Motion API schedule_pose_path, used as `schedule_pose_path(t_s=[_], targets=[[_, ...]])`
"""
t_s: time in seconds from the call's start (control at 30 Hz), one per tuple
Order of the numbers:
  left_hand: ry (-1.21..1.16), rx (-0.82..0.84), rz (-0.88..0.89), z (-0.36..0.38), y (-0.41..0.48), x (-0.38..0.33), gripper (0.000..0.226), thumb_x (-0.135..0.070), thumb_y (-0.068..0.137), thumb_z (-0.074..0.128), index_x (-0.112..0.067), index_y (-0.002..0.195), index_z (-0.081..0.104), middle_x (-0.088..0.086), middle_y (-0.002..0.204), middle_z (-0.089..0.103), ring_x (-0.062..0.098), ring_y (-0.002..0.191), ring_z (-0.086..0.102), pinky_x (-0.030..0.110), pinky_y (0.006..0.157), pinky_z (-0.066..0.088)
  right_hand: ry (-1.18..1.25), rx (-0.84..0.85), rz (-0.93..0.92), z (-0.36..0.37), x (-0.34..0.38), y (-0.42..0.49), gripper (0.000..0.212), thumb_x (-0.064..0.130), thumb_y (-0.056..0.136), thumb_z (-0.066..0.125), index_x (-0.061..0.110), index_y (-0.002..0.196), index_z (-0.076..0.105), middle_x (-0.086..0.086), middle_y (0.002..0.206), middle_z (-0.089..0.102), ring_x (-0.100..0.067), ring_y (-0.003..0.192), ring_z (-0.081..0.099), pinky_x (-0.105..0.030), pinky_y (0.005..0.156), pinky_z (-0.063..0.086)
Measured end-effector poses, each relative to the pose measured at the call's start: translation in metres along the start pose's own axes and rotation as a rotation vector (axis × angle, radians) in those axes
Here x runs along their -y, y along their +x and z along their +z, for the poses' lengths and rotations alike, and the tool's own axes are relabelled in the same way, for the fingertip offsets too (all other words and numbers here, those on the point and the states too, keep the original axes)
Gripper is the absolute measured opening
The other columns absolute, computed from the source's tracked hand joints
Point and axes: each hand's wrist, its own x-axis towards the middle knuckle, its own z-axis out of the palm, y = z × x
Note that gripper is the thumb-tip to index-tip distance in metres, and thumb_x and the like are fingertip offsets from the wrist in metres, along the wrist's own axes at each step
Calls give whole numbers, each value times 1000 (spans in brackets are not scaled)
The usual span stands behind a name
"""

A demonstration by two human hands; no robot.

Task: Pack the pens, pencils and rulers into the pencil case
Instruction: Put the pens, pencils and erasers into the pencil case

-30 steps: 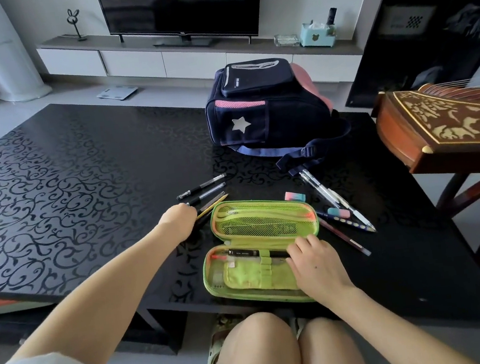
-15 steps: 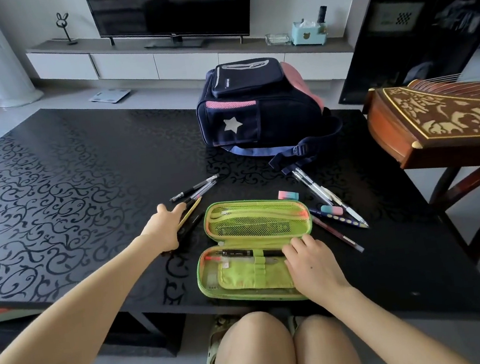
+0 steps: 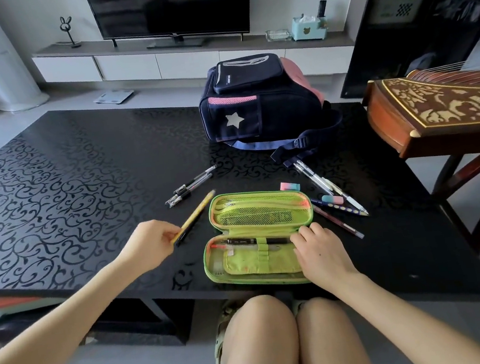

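A green pencil case (image 3: pixel 259 257) lies open near the front edge of the black table (image 3: pixel 68 183), with a black pen (image 3: pixel 251 241) inside its lower half. My left hand (image 3: pixel 150 243) pinches the end of a yellow pencil (image 3: pixel 197 213) and a dark pencil beside it, just left of the case. My right hand (image 3: pixel 318 250) rests on the right end of the case's lower half, fingers on the pen. Two black pens (image 3: pixel 191 186) lie on the table left of the case. Clear pens (image 3: pixel 319 183) and dark pencils (image 3: pixel 339 221) lie to its right.
A navy backpack (image 3: pixel 257 105) with a white star stands behind the case. Two pink-and-blue erasers (image 3: pixel 290 186) lie right of the case. A carved wooden instrument (image 3: pixel 440 111) on a stand juts in at the right. My knees are below the table's front edge.
My left hand has taken hold of the yellow and dark pencils and drawn them back towards me, away from the black pens. My right hand has stayed on the case.
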Motion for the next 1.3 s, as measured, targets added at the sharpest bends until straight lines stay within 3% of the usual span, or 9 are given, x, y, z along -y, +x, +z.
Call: schedule_pose_path(t_s=[0.13, 0.27, 0.4, 0.7, 0.83, 0.97, 1.07, 1.17, 1.3], targets=[[240, 50, 275, 16, -18, -9, 43, 3, 86, 46, -20, 119, 61, 7, 95, 58, 25, 93, 54, 33, 78, 48, -5, 11, -1, -2, -1, -2, 26, 10, 52, 80, 15, 73, 64, 0, 66, 60, -21, 60, 54, -29, 47, 43], [529, 210, 296, 33, -26, -18, 55, 4, 87, 42, -24, 134, 43, 3, 116, 49, 21, 106, 44, 31, 85, 48, -7, 25, -56, -5, 5, -4, 23, 8, 55, 76, 16, 68, 59, 0, 63, 56, -21, 59, 51, -30, 47, 41], [638, 239, 302, 37, -23, -19, 56, 1, 88, 41, -26, 137, 38, 0, 122, 45, 19, 111, 42, 27, 86, 46, -20, 38, -65, -7, 6, -3, 25, 7, 53, 76, 17, 65, 56, 0, 61, 54, -21, 57, 49, -30, 47, 38], [624, 238, 340, 35, -17, -15, 52, 2, 88, 41, -22, 135, 42, 1, 121, 49, 21, 108, 44, 27, 85, 45, -16, 58, -60, -2, 5, -6, 26, 8, 52, 78, 16, 68, 59, 0, 63, 54, -20, 57, 49, -29, 47, 38], [595, 81, 550, 41, -8, -29, 46, -1, 73, 63, -24, 112, 63, -2, 98, 61, 18, 88, 56, 22, 73, 49, 22, 38, -44, 1, 7, -6, 27, 4, 50, 77, 16, 66, 59, 0, 61, 54, -21, 56, 50, -29, 46, 40], [592, 89, 665, 52, 0, -56, 47, -1, 63, 64, -28, 102, 68, -10, 92, 64, 11, 83, 58, 15, 75, 42, 70, 22, -25, 3, 9, -7, 29, -2, 47, 73, 16, 66, 60, 1, 61, 56, -19, 57, 53, -28, 45, 43], [529, 156, 642, 56, 7, -64, 40, 4, 79, 54, -19, 110, 62, 1, 104, 60, 20, 102, 53, 28, 86, 48, 98, 13, -13, 5, 9, -7, 29, -1, 48, 73, 16, 70, 64, 2, 64, 59, -19, 59, 55, -27, 47, 46], [436, 88, 559, 41, 10, -42, 45, 12, 64, 62, -22, 92, 72, 1, 82, 65, 24, 81, 61, 28, 62, 51, 110, 4, -4, 7, 8, -8, 29, -1, 49, 73, 16, 71, 65, 1, 65, 61, -20, 60, 56, -28, 48, 47], [479, 119, 487, 26, 5, -17, 57, 15, 69, 53, -23, 110, 66, 4, 90, 62, 25, 86, 55, 32, 68, 52, 118, -5, -9, 7, 9, -7, 30, -3, 47, 72, 15, 70, 64, 1, 64, 60, -20, 59, 55, -28, 48, 46]])
